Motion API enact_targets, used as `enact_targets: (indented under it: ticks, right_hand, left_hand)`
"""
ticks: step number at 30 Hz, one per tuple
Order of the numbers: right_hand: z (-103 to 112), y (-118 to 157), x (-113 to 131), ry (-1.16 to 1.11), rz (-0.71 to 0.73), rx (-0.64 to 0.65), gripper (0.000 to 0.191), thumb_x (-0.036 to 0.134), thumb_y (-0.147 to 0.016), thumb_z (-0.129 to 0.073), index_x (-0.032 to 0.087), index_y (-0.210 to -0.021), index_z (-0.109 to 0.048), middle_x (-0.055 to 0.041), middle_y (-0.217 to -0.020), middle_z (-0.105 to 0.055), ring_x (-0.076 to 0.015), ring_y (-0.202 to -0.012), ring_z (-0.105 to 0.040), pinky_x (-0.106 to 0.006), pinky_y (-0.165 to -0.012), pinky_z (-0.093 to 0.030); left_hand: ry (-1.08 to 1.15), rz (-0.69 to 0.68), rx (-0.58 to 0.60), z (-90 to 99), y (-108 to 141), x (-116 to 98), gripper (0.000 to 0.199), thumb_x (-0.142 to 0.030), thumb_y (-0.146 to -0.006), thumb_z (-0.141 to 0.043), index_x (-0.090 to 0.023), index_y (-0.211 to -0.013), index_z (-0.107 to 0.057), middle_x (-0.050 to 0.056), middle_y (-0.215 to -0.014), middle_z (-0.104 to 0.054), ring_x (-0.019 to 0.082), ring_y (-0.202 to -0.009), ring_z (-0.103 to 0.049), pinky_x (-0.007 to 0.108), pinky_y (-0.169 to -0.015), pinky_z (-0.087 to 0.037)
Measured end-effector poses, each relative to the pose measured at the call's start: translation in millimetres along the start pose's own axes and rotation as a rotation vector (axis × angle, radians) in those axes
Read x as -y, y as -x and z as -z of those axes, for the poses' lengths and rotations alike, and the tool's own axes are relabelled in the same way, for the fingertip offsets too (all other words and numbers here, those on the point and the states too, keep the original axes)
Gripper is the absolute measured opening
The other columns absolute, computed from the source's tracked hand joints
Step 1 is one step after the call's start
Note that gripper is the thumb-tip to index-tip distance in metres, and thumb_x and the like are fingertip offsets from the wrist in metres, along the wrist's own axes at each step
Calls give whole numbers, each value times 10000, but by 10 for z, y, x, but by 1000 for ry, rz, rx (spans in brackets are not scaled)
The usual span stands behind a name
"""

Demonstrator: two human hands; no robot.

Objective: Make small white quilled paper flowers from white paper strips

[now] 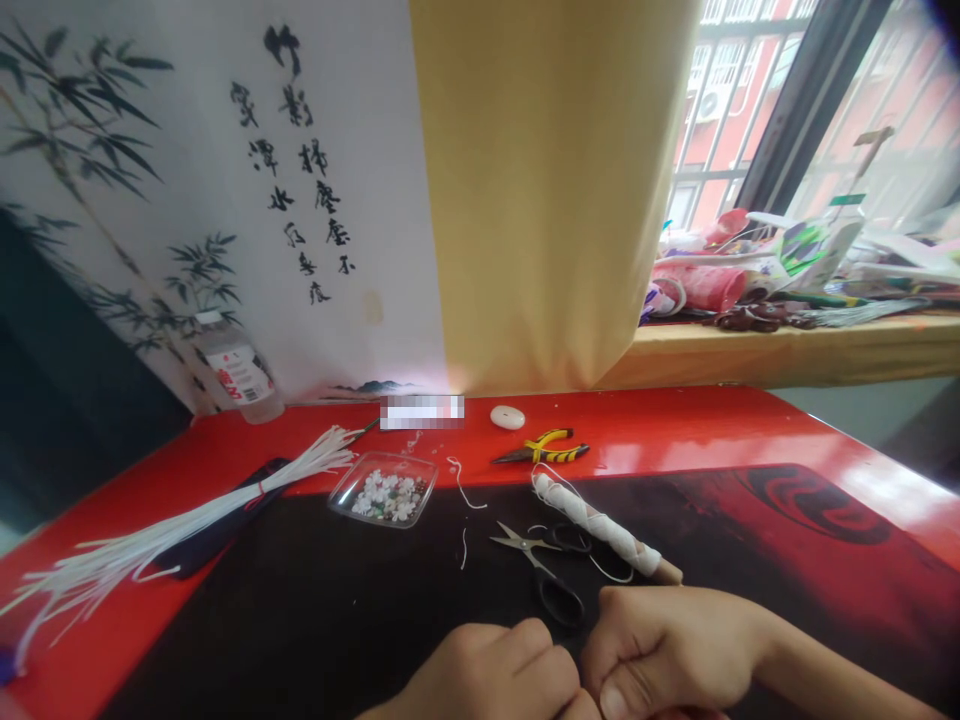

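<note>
At the bottom edge of the head view, my left hand [499,675] and my right hand [667,645] meet with their fingers curled closed. Whatever they pinch, if anything, is hidden by the fingers and the frame edge. Just beyond them on the black mat [315,600] lie open scissors [551,580] with black handles. A spool of white thread [600,520] rests beside the scissors, close to my right hand, with a loose loop of thread trailing from it. Short cut pieces of white thread [466,485] lie farther left.
A clear dish [386,490] holds white flower-shaped beads. Yellow-and-black pliers [544,447] and a white oval object [508,417] lie on the red table [637,430]. At left are a bundle of white strands [225,505] and a plastic bottle [240,370]. Clutter [750,270] fills the windowsill.
</note>
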State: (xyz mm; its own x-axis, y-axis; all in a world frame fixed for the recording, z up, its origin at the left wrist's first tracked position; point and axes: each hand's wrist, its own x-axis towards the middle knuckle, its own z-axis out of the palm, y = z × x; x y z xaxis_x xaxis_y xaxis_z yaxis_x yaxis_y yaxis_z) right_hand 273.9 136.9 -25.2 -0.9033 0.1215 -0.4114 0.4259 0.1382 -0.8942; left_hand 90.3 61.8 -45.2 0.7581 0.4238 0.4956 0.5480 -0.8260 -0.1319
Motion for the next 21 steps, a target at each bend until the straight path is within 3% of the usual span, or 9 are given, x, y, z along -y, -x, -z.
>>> enact_targets:
  ticks: [4, 7, 10, 13, 15, 17, 21]
  right_hand:
    - [-15, -52, -19, 0, 119, 14, 493, 572, -760, -435, 102, -673, -558, 65, -487, -337, -20, -372, -300, -117, -329, -263]
    - [-32, -100, 14, -4, 162, -94, 467, 537, -825, -357, 115, -721, -528, 61, -498, -378, -21, -382, -309, -122, -360, -276]
    - [-55, -141, 28, 252, 137, -467, 315, 418, -888, -313, 159, -905, -492, 32, -578, -518, -58, -424, -425, -153, -405, -353]
    - [-72, -177, -45, 852, 172, -911, 235, 342, -824, -478, 190, -1003, -475, -29, -811, -596, -136, -623, -549, -233, -528, -428]
    - [-72, -188, -120, 1216, 246, -983, 169, 249, -854, -419, 193, -992, -497, -36, -825, -596, -145, -609, -556, -240, -503, -417]
    - [-62, -184, -176, 1433, 365, -952, 230, 166, -877, -320, 171, -996, -517, -34, -775, -599, -136, -592, -558, -230, -485, -407]
    - [-26, -154, -195, 1544, 511, -950, 284, 130, -880, -282, 105, -1045, -512, -48, -753, -617, -125, -611, -564, -226, -507, -416]
  left_hand:
    - [83, 45, 4, -85, 69, -16, 344, -116, -819, -344, -193, -525, -504, -25, -412, -427, 96, -405, -350, 240, -323, -153]
    - [298, 266, -43, -77, 57, 11, 314, -172, -815, -379, -191, -520, -483, -14, -461, -459, 95, -428, -367, 228, -381, -231]
    - [743, 756, -94, -41, -4, 104, 281, -258, -815, -421, -176, -552, -475, -14, -530, -462, 100, -499, -410, 219, -488, -316]
    - [1220, 1230, -188, -54, -42, 225, 286, -340, -779, -475, -170, -549, -461, -43, -479, -423, 89, -448, -381, 204, -450, -305]
    - [1371, 1325, -214, -78, -42, 282, 274, -342, -765, -476, -164, -556, -466, -49, -451, -424, 79, -402, -361, 193, -411, -288]
    - [1421, 1338, -207, -86, -34, 307, 266, -320, -757, -471, -153, -550, -481, -41, -442, -445, 75, -385, -368, 188, -398, -287]
    - [1453, 1366, -228, -30, -35, 300, 238, -286, -718, -527, -110, -564, -572, -14, -476, -503, 74, -428, -421, 185, -439, -324]
